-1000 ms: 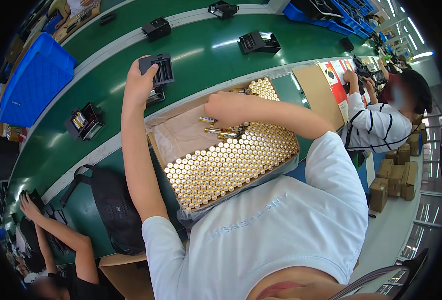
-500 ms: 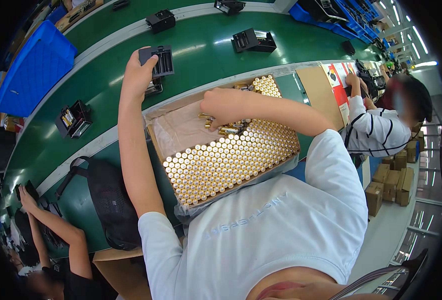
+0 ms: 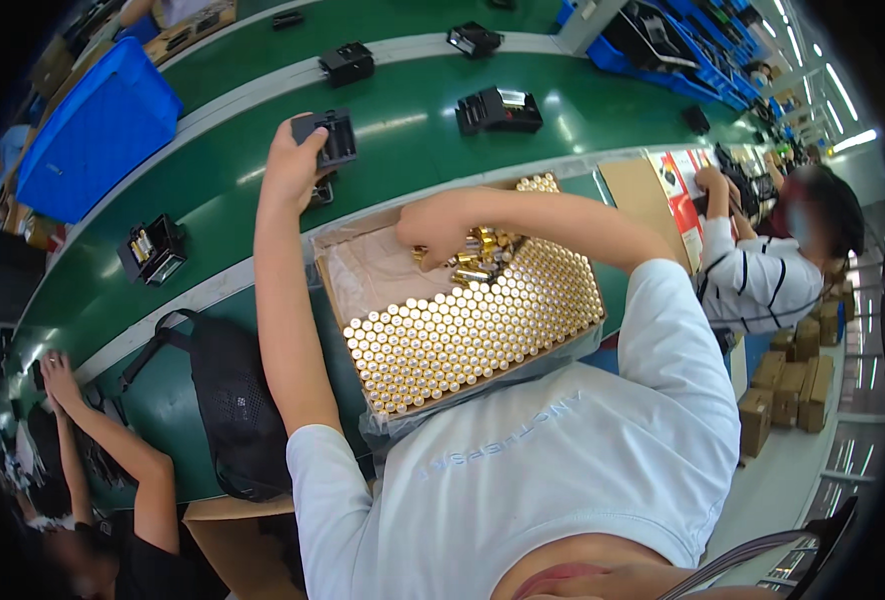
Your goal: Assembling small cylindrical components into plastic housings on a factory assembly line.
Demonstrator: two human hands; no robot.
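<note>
My left hand [image 3: 291, 165] is raised over the green work surface, its fingers round a black device [image 3: 337, 138] with an open battery compartment. The thumb presses on the device's face, and I see no batteries in its slots. Inside a cardboard box [image 3: 335, 300], my right hand [image 3: 435, 226] is closed round a few gold batteries [image 3: 420, 254]; its fingertips are partly hidden. Beside that hand several loose batteries [image 3: 478, 272] lie on their sides. Upright batteries [image 3: 463, 340] in tight rows fill the near and right part of the box; brown paper [image 3: 368, 272] lines the rest.
Black devices stand beyond the box, one [image 3: 500, 110] ahead and one [image 3: 153, 248] at left with batteries in it. A black backpack [image 3: 233, 400] lies left of my forearm. A blue bin [image 3: 98, 130] is far left. Co-workers sit at right [image 3: 763, 270] and lower left [image 3: 143, 480].
The whole view has shifted slightly. My right hand stays in the box with its batteries, and more loose ones show beside it. My left hand still grips the device, now tilted a little.
</note>
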